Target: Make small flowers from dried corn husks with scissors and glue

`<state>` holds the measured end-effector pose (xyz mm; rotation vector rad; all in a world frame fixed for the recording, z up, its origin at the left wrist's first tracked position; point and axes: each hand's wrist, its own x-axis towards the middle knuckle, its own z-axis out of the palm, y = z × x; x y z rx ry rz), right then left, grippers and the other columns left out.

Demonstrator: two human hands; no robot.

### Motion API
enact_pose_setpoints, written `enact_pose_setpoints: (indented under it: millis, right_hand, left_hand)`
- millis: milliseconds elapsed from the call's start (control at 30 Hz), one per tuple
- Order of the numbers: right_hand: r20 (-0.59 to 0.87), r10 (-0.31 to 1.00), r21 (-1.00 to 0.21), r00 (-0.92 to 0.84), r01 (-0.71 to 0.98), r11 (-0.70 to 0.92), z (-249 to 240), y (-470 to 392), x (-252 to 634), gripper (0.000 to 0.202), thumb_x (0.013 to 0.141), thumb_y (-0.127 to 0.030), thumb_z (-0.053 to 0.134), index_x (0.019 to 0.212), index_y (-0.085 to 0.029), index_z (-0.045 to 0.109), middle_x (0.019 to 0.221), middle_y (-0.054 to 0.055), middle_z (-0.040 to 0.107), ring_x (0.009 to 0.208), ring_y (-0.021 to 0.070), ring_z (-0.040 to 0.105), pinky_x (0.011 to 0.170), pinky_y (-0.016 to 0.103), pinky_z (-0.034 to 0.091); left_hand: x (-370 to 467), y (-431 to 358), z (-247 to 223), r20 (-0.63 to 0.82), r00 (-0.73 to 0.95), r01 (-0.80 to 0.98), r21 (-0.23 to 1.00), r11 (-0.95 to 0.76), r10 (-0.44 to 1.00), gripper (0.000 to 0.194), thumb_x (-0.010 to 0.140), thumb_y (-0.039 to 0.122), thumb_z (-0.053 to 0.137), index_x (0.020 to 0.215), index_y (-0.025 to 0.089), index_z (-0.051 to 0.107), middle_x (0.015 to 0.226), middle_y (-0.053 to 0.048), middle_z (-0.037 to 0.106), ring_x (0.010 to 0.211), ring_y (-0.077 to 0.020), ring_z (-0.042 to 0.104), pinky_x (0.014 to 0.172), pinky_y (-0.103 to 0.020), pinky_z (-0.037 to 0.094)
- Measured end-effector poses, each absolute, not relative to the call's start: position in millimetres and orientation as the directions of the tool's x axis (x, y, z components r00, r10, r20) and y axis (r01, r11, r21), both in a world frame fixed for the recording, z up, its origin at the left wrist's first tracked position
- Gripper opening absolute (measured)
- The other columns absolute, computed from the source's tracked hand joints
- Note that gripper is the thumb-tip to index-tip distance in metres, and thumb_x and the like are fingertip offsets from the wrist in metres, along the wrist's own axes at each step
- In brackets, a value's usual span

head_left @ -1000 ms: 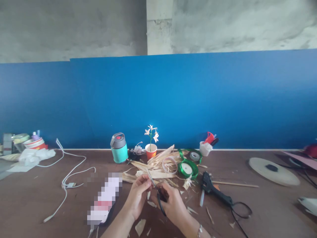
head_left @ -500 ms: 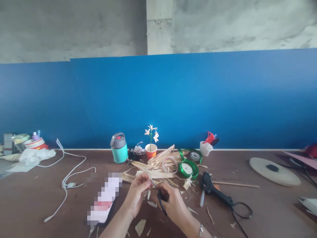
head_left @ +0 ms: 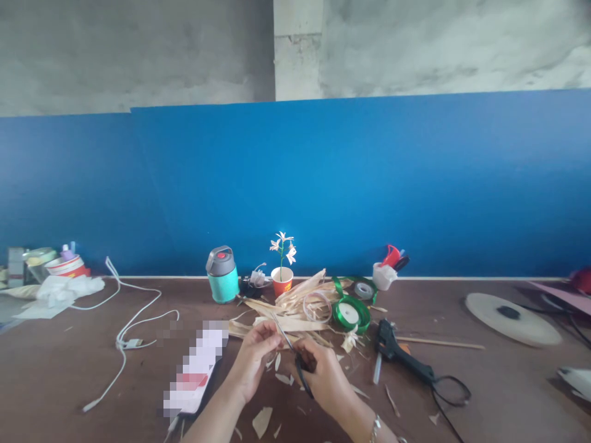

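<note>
My right hand is closed on the black handles of a pair of scissors, whose blades point up and to the left. Just left of the blades, my left hand has its fingers pinched together; what they hold is too small to make out. Pale scraps lie on the table below and between the hands. Beyond them is a heap of dried husk strips, with a green ribbon roll at its right. A white husk flower lies nearer my right hand.
A phone lies left of my left arm, a glue gun right of my right hand. Behind stand a turquoise flask, a red cup with white flowers and a white pen cup. White cables lie left.
</note>
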<state>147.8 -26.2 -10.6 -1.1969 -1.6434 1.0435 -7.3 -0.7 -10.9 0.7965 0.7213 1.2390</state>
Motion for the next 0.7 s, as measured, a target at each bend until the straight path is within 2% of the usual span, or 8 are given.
enact_pose_setpoints:
  millis: [333, 700]
  right_hand:
    - [0.109, 0.976, -0.946, -0.19, 0.281, 0.16, -6.7, -24.8, 149.6, 0.01, 0.065, -0.022, 0.065, 0.067, -0.016, 0.058, 0.053, -0.006, 0.04, 0.051, 0.0091, 0.031, 0.048, 0.022, 0.024]
    - [0.118, 0.975, -0.937, -0.189, 0.302, 0.172, -11.8, -20.5, 152.3, 0.006, 0.063, -0.018, 0.063, 0.065, -0.017, 0.058, 0.051, -0.007, 0.039, 0.05, 0.0087, 0.03, 0.047, 0.022, 0.022]
  left_hand:
    - [-10.3, 0.7, -11.7, -0.057, 0.163, -0.468, 0.874, 0.128, 0.985, 0.023, 0.059, 0.022, 0.08, 0.071, 0.017, 0.062, 0.066, 0.002, 0.062, 0.062, -0.0113, 0.055, 0.064, -0.023, 0.041]
    - [-9.3, -1.1, -6.9, -0.066, 0.152, -0.453, 0.882, 0.129, 0.986, 0.022, 0.057, 0.022, 0.08, 0.07, 0.017, 0.062, 0.064, 0.002, 0.062, 0.06, -0.0115, 0.055, 0.064, -0.024, 0.04]
